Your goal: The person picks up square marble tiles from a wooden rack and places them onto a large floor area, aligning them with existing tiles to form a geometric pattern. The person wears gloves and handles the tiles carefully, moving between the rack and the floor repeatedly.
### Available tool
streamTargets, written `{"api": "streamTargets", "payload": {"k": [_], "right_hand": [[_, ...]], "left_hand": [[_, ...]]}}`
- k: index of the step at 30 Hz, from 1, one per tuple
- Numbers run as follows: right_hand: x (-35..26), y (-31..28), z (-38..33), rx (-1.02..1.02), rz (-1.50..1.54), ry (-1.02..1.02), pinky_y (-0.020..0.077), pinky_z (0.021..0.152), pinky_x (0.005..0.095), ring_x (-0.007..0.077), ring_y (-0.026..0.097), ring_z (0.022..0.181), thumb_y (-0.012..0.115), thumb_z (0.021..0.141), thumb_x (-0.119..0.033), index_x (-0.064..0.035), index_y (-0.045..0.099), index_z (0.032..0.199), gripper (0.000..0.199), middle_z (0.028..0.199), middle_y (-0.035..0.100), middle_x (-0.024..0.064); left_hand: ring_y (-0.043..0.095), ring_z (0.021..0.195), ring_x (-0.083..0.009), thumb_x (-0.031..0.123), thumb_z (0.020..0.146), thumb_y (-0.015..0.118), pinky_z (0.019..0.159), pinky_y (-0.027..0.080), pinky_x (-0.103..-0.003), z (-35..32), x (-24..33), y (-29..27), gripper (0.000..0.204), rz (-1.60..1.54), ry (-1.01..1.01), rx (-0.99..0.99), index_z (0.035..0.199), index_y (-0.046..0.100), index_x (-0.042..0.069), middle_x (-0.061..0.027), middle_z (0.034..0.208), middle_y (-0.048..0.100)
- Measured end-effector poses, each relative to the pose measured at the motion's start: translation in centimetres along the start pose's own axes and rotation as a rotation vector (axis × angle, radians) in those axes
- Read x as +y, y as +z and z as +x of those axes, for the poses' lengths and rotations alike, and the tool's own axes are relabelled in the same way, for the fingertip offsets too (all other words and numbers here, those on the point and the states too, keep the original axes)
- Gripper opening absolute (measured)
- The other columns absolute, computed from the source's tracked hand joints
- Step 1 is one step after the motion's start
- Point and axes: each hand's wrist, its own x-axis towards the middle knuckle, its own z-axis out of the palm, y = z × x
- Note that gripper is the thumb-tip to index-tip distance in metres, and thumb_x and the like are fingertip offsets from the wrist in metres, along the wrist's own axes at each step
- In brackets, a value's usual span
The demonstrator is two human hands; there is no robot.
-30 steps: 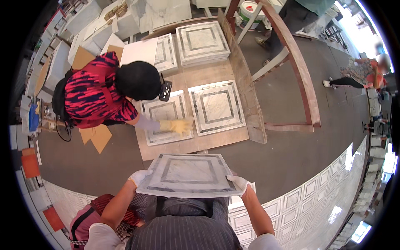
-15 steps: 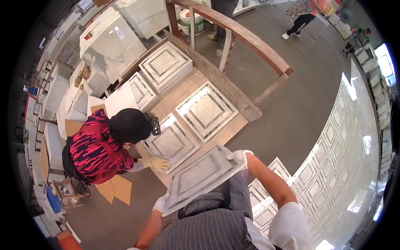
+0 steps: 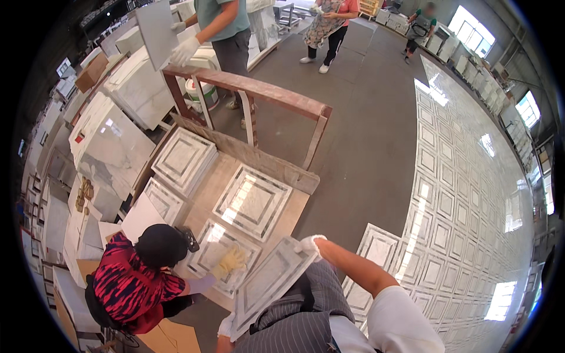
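A square marble tile [image 3: 272, 281] with a grey inlaid border is held aslant against the front of my body. My right hand [image 3: 311, 247], in a white glove, grips its far right corner. My left hand [image 3: 226, 325], gloved too, is closed on the tile's near left edge, its fingers partly hidden. Just beyond lies a similar tile [image 3: 207, 250] on a wooden pallet [image 3: 281, 240]. A co-worker in a red and dark patterned top rests a yellow-gloved hand [image 3: 231, 260] on that one. Another bordered tile [image 3: 253, 202] lies beside it.
A tile stack [image 3: 183, 157] stands at the pallet's back. A reddish frame [image 3: 259, 88] rises behind it. Rows of laid tiles [image 3: 447, 235] cover the floor at right. One person holds a flat panel [image 3: 156, 34] at the back; others stand farther off.
My view has tilted up, revealing the person with the panel. The held tile sits lower in view, still in both hands. The co-worker's gloved hand has shifted inward over the pallet tile.
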Motion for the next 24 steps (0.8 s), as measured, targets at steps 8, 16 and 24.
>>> {"api": "streamTargets", "payload": {"k": [8,16,24], "right_hand": [[6.3,0.8,-3.2,0.067,0.251,-0.043,0.0485,0.092,0.0385,0.0237,0.061,0.104,0.051,0.094,-0.021,-0.001,0.055,0.119,0.032,0.119,0.062,0.0126],[11.0,-0.4,-4.4,0.088,0.397,-0.101,0.0523,0.084,0.0383,0.0235,0.065,0.092,0.054,0.093,-0.017,0.0003,0.057,0.112,0.026,0.105,0.066,0.0131],[13.6,-4.3,-6.3,0.104,0.475,-0.115,0.0524,0.083,0.0398,0.0275,0.065,0.092,0.055,0.091,-0.014,0.0012,0.056,0.114,0.027,0.106,0.066,0.0151]], "left_hand": [[0.063,0.097,-0.0387,0.026,0.097,0.046,0.083,0.052,-0.051,5.0,2.2,-9.3,0.04,0.294,-0.071,0.141,0.126,0.051,0.0,-0.0214,0.114,0.062],[0.061,0.102,-0.0377,0.02,0.095,0.049,0.089,0.049,-0.051,1.3,2.2,-0.2,0.039,0.388,-0.019,0.146,0.125,0.05,-0.004,-0.0216,0.118,0.061],[0.064,0.095,-0.0363,0.016,0.095,0.05,0.081,0.054,-0.047,2.0,2.7,6.4,0.036,0.514,-0.056,0.055,0.126,0.049,-0.002,-0.0201,0.115,0.061]]}}
